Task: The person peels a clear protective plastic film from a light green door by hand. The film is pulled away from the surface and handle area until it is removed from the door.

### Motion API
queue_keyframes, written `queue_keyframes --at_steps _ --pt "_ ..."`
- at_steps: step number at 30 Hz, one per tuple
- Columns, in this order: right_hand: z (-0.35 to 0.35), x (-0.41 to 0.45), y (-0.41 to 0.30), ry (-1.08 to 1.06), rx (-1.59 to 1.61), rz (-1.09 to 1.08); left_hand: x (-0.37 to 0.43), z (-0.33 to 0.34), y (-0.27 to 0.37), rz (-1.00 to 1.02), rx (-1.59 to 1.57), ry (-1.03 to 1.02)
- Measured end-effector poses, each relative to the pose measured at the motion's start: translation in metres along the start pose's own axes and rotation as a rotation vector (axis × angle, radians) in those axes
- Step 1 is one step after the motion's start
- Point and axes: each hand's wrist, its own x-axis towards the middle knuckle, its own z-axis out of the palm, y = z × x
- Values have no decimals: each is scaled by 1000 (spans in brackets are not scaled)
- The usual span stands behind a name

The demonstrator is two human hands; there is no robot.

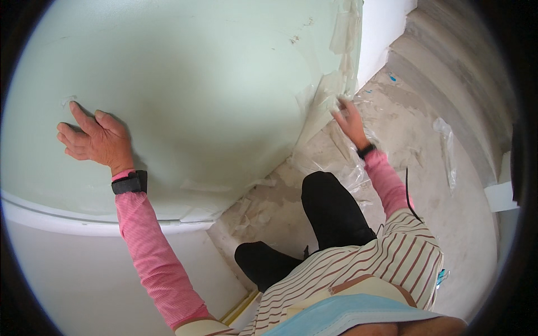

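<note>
A large pale green panel (201, 96), smooth and faintly glossy, fills the upper left before me. Flat against it lies my left hand (101, 138), fingers apart, with the forefinger touching a small wrinkled clear patch (69, 101). My right hand (351, 122) is at the panel's right edge, beside a loose flap of translucent plastic film (325, 94). Its fingers are blurred, and whether they pinch the film is unclear. More clear film (346, 168) trails down to the floor below that hand. Strips of film or tape (344, 38) run up the panel's right edge.
Grey, curved concrete-like steps (441, 59) rise at the right. Scraps of clear plastic (447, 151) lie on the dusty floor (424, 168). A white wall (380, 29) stands beyond the panel's edge. My knees (332, 206) are bent close to the panel's lower corner.
</note>
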Motion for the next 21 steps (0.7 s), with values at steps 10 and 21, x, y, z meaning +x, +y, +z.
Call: queue_keyframes --at_steps 10,21 --pt "42 156 -136 313 71 -396 -5 7 -7 -30 -19 -15" --pt "12 153 -72 352 247 -5 -1 5 -1 -15 5 0"
